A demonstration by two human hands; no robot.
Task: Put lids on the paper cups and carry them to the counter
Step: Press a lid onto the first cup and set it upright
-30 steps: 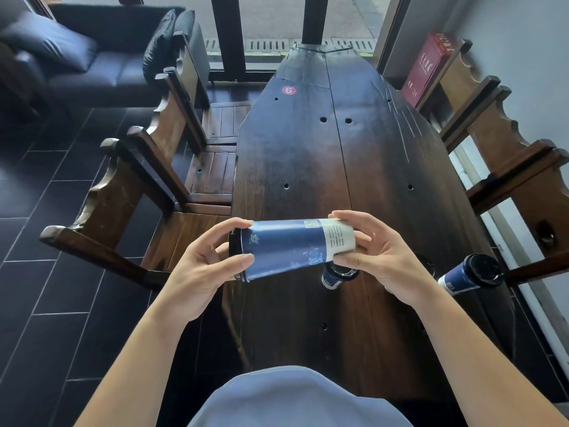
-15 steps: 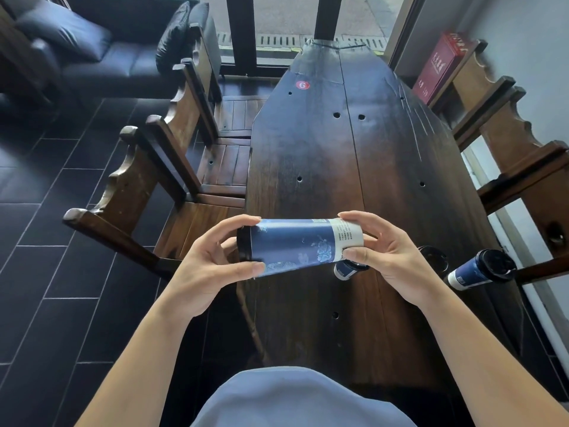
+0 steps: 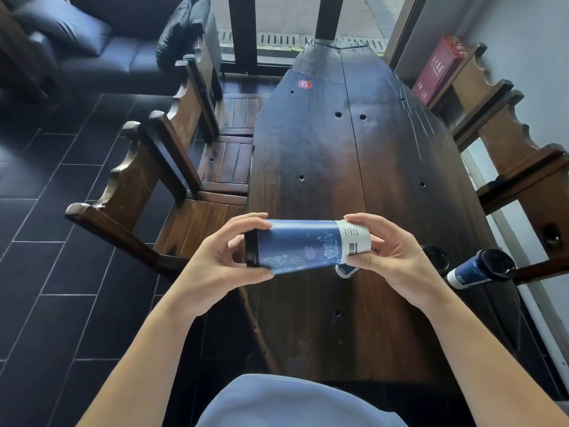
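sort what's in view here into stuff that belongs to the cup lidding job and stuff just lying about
Part of the job:
- blue paper cup held sideways, black lid at its left end
- left hand and right hand gripping it
- lidded cup on the table
- cup mostly hidden behind the held one

Just lying about:
- red box
- wooden chairs
- black sofa

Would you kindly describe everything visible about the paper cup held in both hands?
The paper cup is blue with pale floral prints and a white band bearing a barcode at its narrow base. It lies sideways above the wooden table, black lid pointing left. The left hand grips the lidded end; the right hand holds the base.
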